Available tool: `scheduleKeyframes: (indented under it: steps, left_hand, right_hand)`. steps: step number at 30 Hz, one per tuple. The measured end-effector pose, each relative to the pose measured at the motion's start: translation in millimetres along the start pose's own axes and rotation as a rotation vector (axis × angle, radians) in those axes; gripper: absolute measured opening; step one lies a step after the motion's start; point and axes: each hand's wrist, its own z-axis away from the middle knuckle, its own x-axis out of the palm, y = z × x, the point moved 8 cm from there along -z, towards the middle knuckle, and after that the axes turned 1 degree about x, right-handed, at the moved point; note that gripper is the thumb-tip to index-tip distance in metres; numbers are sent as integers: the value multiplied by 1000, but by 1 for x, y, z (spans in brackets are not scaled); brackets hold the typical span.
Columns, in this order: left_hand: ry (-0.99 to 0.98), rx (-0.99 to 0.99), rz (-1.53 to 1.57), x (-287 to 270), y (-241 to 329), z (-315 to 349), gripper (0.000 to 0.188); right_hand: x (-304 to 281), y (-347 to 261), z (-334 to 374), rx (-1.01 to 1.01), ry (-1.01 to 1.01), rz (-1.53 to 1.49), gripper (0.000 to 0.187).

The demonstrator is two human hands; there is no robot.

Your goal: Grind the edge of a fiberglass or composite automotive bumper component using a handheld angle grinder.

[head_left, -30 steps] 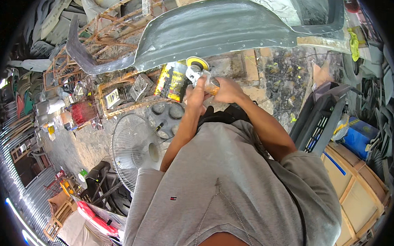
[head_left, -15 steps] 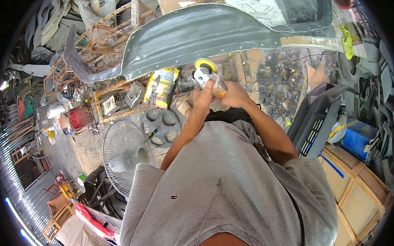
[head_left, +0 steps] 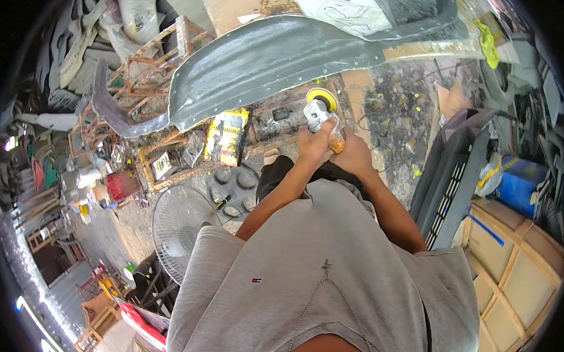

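2 hands (head_left: pixel 333 147) grip sander (head_left: pixel 321 109); yellow disc.

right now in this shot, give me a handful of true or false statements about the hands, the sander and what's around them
1. Both hands grip the power sander. True: the left hand and right hand both close on its body.
2. The sander's pad is red. False: it is yellow.
3. The grey curved body panel lies beyond the sander. True.
4. The standing fan is on the person's right. False: it stands at the left.
5. The blue container sits at the right side. True.
6. The left hand rests on the yellow and black bag. False: the bag lies apart, further left.
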Motion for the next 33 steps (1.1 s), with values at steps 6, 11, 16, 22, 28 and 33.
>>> scheduleKeyframes:
  steps: [6,11,16,22,28,33]
  left_hand:
    - [-12,146,-257,-23,10,-4,48]
    - [-32,245,-628,-64,30,0,63]
    - [-73,135,-696,-128,3,-11,62]
    - [-303,-40,-229,-170,-57,-36,55]
    - [-355,31,-204,-178,-57,-48,57]
    - [-428,59,-238,-150,-42,-46,55]
  right_hand:
    - [38,-10,17,66,357,14,53]
    - [85,-14,0,10,381,-459,55]
    - [152,-38,-23,-193,301,-745,49]
    - [206,-66,-45,-251,317,-971,43]
    - [213,-71,-49,-207,229,-1041,42]
    - [203,-60,-53,-135,298,-1189,40]
